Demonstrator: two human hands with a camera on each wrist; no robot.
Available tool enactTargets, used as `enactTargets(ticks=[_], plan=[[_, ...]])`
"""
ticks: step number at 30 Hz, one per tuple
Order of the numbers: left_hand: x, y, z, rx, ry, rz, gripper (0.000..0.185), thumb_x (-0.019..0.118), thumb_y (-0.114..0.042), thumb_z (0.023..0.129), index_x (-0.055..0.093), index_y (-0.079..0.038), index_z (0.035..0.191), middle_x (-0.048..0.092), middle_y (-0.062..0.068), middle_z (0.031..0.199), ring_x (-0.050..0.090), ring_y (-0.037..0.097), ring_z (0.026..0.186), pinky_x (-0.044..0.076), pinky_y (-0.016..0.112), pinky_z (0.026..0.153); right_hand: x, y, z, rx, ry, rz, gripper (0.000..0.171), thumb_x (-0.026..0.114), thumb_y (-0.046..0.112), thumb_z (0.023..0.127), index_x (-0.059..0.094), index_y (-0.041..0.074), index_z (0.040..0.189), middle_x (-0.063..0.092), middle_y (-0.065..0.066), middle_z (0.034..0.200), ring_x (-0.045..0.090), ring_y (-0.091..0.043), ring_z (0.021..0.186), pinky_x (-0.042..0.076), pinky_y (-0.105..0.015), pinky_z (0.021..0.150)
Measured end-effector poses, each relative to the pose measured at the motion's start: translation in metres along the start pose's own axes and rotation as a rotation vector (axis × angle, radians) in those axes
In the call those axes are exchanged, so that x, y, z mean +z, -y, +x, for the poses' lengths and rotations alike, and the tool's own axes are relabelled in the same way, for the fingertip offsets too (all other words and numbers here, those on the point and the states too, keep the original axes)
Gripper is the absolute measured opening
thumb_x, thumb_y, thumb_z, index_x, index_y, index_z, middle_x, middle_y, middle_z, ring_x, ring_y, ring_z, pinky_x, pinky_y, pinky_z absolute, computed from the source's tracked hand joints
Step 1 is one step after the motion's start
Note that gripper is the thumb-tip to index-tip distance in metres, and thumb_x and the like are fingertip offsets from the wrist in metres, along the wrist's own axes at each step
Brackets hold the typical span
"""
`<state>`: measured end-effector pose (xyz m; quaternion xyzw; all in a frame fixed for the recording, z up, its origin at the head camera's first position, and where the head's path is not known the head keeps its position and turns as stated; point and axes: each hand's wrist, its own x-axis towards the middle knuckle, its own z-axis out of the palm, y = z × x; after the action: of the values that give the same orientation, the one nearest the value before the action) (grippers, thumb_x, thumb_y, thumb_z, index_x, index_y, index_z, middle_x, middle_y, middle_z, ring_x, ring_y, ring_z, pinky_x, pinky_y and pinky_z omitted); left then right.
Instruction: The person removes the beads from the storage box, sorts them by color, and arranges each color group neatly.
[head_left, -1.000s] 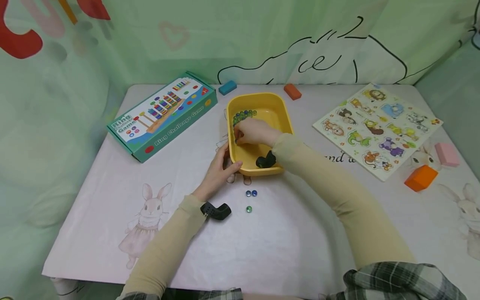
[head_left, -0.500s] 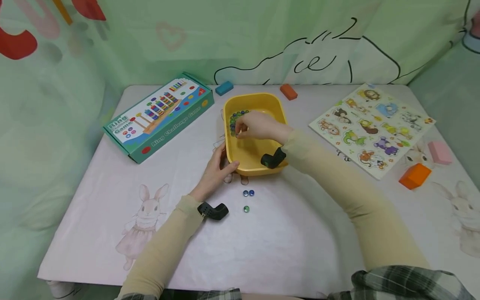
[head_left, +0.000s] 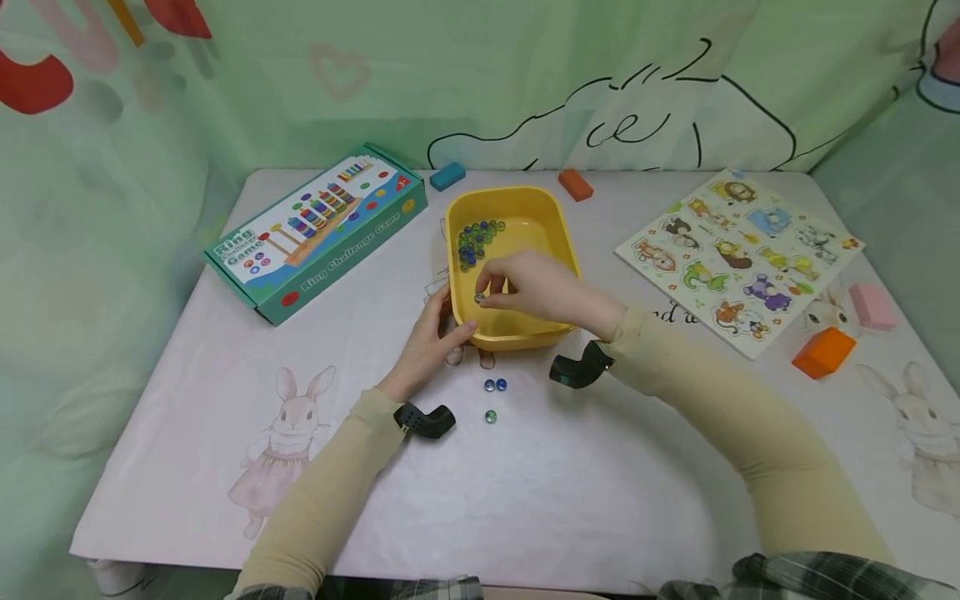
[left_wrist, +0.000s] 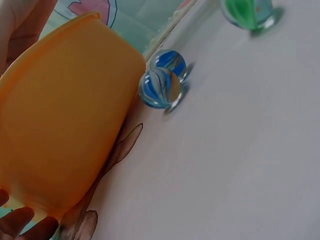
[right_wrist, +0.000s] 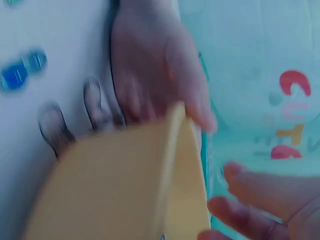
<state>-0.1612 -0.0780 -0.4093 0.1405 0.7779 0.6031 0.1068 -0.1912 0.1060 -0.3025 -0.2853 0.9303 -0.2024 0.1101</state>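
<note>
Right hand (head_left: pixel 528 285) over tray (head_left: pixel 525 342) near desk's (head_left: pixel 585 483) far edge, pinching marble (head_left: pixel 478 297), colour unclear; left hand (head_left: pixel 422 354) grasping tray's side, partly hidden in head view.

A right hand (head_left: pixel 528 287) has shifted toward 5 o'clock, a pinched marble (head_left: pixel 479 297) now visible, uncovering the marble cluster (head_left: pixel 477 242) at the yellow tray's (head_left: pixel 536 229) 10 o'clock.

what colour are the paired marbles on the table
Those marbles have mostly blue swirls, clearest in left wrist view.

Tray (head_left: pixel 536 233): smooth plastic, slight gloss. Marbles (left_wrist: pixel 159 88): clear, shiny, glass-like. Box (head_left: pixel 318 233): printed card. Curtain (head_left: pixel 285 108): creased cloth. Sleeves (head_left: pixel 332 483): matt cloth.
</note>
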Motion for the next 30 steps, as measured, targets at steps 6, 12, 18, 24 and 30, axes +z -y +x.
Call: enactTargets(ticks=[6, 12, 18, 24, 30], plan=[[0.003, 0.004, 0.002, -0.005, 0.001, -0.016, 0.073, 0.056, -0.034, 0.091, 0.014, -0.018, 0.149, 0.032, 0.006, 0.147, 0.033, 0.017, 0.132, 0.024, 0.040, 0.111, 0.006, 0.002, -0.032, 0.007, -0.091, 0.093, 0.020, 0.069, 0.018, 0.083, 0.066, 0.007, 0.099, 0.064, -0.003, 0.079, 0.053, -0.017, 0.071, 0.046, -0.027, 0.067], [0.002, -0.001, 0.000, -0.003, -0.005, 0.000, 0.071, 0.056, -0.029, 0.092, 0.015, -0.017, 0.149, 0.030, 0.006, 0.148, 0.027, 0.018, 0.136, 0.017, 0.040, 0.114, 0.015, 0.002, -0.057, -0.062, -0.139, 0.181, 0.015, 0.069, 0.012, 0.082, 0.066, 0.007, 0.096, 0.064, -0.001, 0.077, 0.052, -0.013, 0.068, 0.046, -0.029, 0.064], [-0.001, -0.024, -0.009, 0.001, 0.005, -0.010, 0.071, 0.054, -0.020, 0.092, 0.013, -0.006, 0.148, 0.028, 0.017, 0.148, 0.024, 0.027, 0.138, 0.014, 0.043, 0.114, 0.038, -0.003, -0.075, -0.186, -0.185, 0.208, 0.016, 0.072, 0.011, 0.078, 0.067, 0.010, 0.094, 0.064, 0.005, 0.076, 0.054, -0.005, 0.067, 0.047, -0.024, 0.061], [-0.001, -0.031, -0.012, 0.018, -0.001, 0.000, 0.069, 0.054, -0.017, 0.093, 0.014, -0.003, 0.147, 0.028, 0.020, 0.147, 0.024, 0.030, 0.137, 0.015, 0.043, 0.114, 0.068, -0.014, -0.084, -0.203, -0.186, 0.128, 0.017, 0.073, 0.013, 0.078, 0.066, 0.010, 0.092, 0.061, 0.005, 0.076, 0.050, -0.005, 0.067, 0.045, -0.021, 0.061], [0.000, -0.031, -0.012, 0.012, 0.005, -0.005, 0.068, 0.053, -0.017, 0.093, 0.014, -0.003, 0.147, 0.027, 0.019, 0.148, 0.024, 0.029, 0.137, 0.015, 0.042, 0.114, 0.083, -0.023, -0.084, -0.102, -0.146, 0.151, 0.011, 0.070, 0.012, 0.081, 0.065, 0.008, 0.090, 0.062, 0.000, 0.087, 0.053, -0.012, 0.082, 0.047, -0.029, 0.075]])
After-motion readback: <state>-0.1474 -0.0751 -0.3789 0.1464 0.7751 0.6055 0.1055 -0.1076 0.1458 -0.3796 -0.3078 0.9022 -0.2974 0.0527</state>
